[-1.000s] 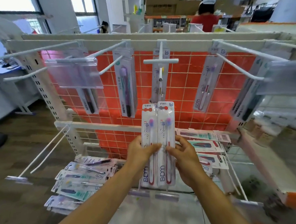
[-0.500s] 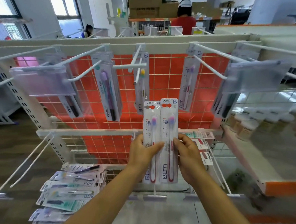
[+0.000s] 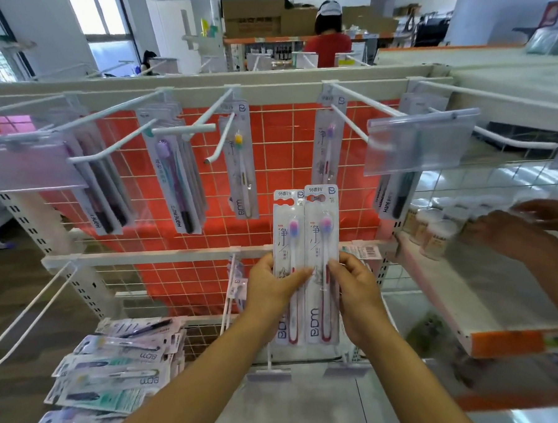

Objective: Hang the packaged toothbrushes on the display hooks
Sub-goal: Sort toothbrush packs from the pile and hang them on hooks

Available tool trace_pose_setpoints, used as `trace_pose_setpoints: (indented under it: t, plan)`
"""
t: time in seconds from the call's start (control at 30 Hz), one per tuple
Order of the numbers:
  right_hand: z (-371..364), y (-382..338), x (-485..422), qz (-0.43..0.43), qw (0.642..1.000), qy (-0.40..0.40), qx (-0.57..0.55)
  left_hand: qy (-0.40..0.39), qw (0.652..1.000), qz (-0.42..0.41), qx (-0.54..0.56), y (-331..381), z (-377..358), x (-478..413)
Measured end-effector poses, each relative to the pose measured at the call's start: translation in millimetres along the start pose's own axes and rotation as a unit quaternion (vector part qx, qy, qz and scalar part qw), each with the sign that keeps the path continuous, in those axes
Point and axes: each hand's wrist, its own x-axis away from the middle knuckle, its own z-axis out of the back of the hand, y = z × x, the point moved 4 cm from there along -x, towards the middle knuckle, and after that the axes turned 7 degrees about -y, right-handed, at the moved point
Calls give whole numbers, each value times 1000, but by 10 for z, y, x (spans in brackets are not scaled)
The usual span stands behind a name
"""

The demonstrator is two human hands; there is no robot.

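Risk: two packaged toothbrushes (image 3: 305,232) are carried at once, side by side, and the right-hand one stands slightly higher, so the hang slots are not lined up. One slot could be missed at the hook (image 3: 350,123) above the grip. A pack could then be dropped towards the pile (image 3: 117,364) below and left of the grip.

Both packs are held upright, pinched at mid-length, one by the left hand (image 3: 269,286) and one by the right hand (image 3: 352,289). The fingers behind are hidden, so firmness is only guessed.

Look: white cards, clear blisters, pink-purple bristles, red handle ends.
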Motion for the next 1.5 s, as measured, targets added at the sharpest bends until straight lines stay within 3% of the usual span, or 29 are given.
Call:
trace_pose_setpoints:
  t: [0.4,0.8,1.5]
  plan:
    - [275,-153,30,35,999,36,-21,-17,1000,-12,2,45,-352,-91]
    - [252,-353,19,93,995,22,-8,-27,997,-67,-20,204,-383,-70]
    - [-597,-195,90,74,997,-31,13,33,997,-68,-24,288,487,226]
